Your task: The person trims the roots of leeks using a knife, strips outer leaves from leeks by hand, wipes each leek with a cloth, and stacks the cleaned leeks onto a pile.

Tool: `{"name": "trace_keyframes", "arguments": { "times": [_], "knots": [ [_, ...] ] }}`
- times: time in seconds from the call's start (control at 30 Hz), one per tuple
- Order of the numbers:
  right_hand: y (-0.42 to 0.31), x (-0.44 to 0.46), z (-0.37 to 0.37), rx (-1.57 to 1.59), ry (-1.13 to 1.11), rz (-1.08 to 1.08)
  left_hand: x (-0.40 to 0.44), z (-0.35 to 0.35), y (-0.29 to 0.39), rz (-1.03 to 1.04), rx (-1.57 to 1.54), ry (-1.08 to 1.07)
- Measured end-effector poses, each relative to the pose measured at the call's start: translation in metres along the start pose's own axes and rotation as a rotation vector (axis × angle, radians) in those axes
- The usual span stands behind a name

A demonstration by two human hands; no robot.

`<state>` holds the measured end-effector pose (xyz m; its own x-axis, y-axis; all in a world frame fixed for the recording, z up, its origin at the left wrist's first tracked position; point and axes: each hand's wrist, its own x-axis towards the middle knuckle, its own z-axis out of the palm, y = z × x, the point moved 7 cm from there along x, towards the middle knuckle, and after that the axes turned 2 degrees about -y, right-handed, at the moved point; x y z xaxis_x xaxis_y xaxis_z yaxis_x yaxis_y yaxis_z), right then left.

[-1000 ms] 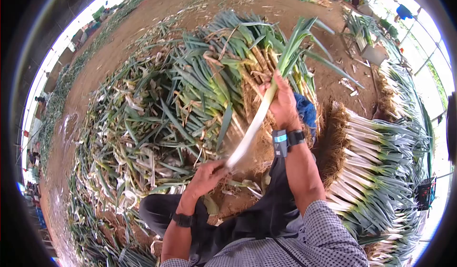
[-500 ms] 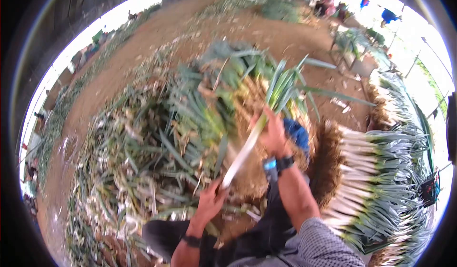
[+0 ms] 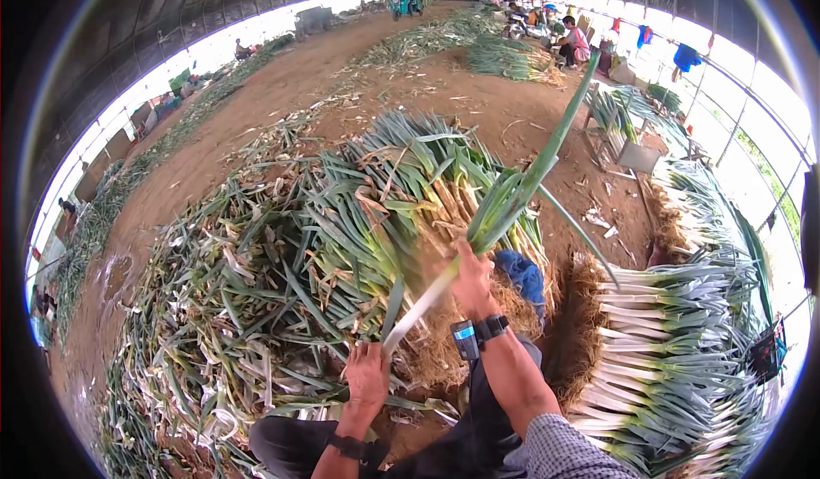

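Note:
A large green onion [image 3: 418, 317] with a white stalk and long green leaves slants across in front of me. My right hand [image 3: 472, 283] is wrapped round it where the white turns green. At its lower white end, my left hand [image 3: 366, 375] has its fingers closed round the stalk; the fingertips are partly hidden. Beyond both hands lies a heap of untrimmed green onions [image 3: 427, 163], leaves pointing away and brownish roots toward me. A blue cloth [image 3: 521, 276] rests on the heap beside my right hand.
Stripped leaves [image 3: 213, 308] form a big pile at left. Cleaned green onions [image 3: 649, 334] lie in rows at right, roots inward. A low stool-like stand [image 3: 636, 156] stands farther right. A person [image 3: 571, 43] crouches in the distance, and a laden vehicle [image 3: 405, 2] is far back.
The view has tilted upward and sharpened, showing more of the background. The held green onion's leaves have swung from the right to point upward. Both hands keep their hold on it.

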<state>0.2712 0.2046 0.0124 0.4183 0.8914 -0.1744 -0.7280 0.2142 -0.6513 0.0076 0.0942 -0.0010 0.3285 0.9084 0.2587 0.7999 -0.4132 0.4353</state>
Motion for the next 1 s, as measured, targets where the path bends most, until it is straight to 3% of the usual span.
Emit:
{"name": "trace_keyframes", "arguments": {
  "times": [0.17,0.2,0.37,0.47,0.67,0.8,0.87,0.93,0.97,1.0],
  "knots": [
    [0.015,0.013,-0.006,-0.058,-0.147,-0.016,-0.001,0.01,-0.005,-0.065,-0.148,-0.091],
    [0.012,0.007,0.002,0.035,-0.319,-0.056,-0.004,0.025,-0.017,0.028,-0.114,-0.015],
    [0.008,0.006,0.002,-0.08,-0.089,-0.032,-0.006,0.012,-0.01,-0.048,-0.136,0.092],
    [0.009,0.01,-0.001,-0.072,-0.048,-0.026,-0.003,0.013,-0.005,0.037,-0.12,0.107],
    [0.007,0.02,-0.01,-0.072,-0.013,-0.03,-0.018,0.019,0.023,0.357,0.144,-0.008],
    [0.0,0.028,-0.013,-0.037,0.025,-0.047,-0.046,0.022,0.022,0.459,-0.081,-0.284],
    [-0.003,0.032,-0.014,0.014,0.022,-0.039,-0.066,0.034,-0.013,0.43,-0.141,-0.299],
    [-0.009,0.036,-0.019,0.096,0.007,-0.03,-0.056,-0.008,-0.058,0.04,-0.099,-0.25],
    [-0.01,0.039,-0.02,0.127,-0.05,-0.022,-0.047,-0.026,-0.088,-0.144,0.063,-0.286],
    [-0.01,0.041,-0.021,0.121,-0.025,-0.013,-0.043,-0.051,-0.11,-0.165,0.169,-0.132]
  ]
}}
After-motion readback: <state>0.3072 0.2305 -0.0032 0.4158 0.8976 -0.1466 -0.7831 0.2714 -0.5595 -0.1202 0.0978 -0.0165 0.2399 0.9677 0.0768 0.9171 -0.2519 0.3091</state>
